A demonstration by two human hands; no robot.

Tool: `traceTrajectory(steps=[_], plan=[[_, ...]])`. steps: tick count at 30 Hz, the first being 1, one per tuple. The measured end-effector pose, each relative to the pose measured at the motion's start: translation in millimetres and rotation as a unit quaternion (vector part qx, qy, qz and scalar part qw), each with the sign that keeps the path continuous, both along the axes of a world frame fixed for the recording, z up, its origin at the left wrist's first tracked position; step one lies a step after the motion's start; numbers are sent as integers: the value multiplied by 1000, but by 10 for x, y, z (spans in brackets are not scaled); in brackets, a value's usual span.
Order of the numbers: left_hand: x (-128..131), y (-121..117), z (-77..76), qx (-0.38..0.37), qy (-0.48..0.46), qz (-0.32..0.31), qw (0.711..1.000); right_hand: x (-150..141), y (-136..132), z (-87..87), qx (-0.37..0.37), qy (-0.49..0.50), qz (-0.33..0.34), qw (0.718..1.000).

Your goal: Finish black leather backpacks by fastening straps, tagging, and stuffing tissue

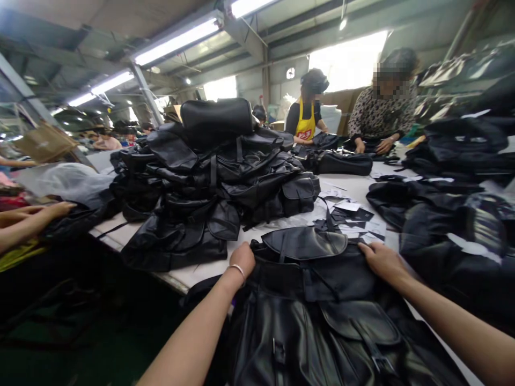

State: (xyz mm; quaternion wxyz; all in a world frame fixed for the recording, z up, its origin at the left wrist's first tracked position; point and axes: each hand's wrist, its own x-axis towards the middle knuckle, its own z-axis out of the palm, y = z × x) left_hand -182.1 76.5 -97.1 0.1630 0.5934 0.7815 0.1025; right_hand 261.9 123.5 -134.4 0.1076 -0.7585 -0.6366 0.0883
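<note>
One black backpack [317,300] lies directly in front of the person, pockets facing up, at the near end of the white counter [201,272]. The left hand [243,258] has its fingers clenched on the bag's upper left corner; the right hand [382,260] grasps the upper right edge. Just beyond its top flap are scattered black and white cards [354,214]. A tall heap of black bags [225,171] rises beyond to the left, and more dark bags [434,225] lie to the right. Farther off, a co-worker in a yellow apron [306,120] and another in a patterned top [382,110] handle dark pieces.
</note>
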Motion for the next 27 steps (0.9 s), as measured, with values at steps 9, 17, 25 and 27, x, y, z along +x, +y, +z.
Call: traceTrajectory(steps=[9, 17, 25, 27], plan=[[-114, -38, 91, 39, 18, -22, 999, 0, -152, -5, 6, -16, 34, 999], [96, -251, 52, 72, 14, -222, 972, -97, -350, -181, 104, -40, 271, 956], [126, -188, 34, 62, 41, -181, 981, -26, -420, -582, 99, -15, 239, 966], [163, -178, 135, 83, 53, -167, 981, -22, -442, -530, 118, 2, 233, 965]])
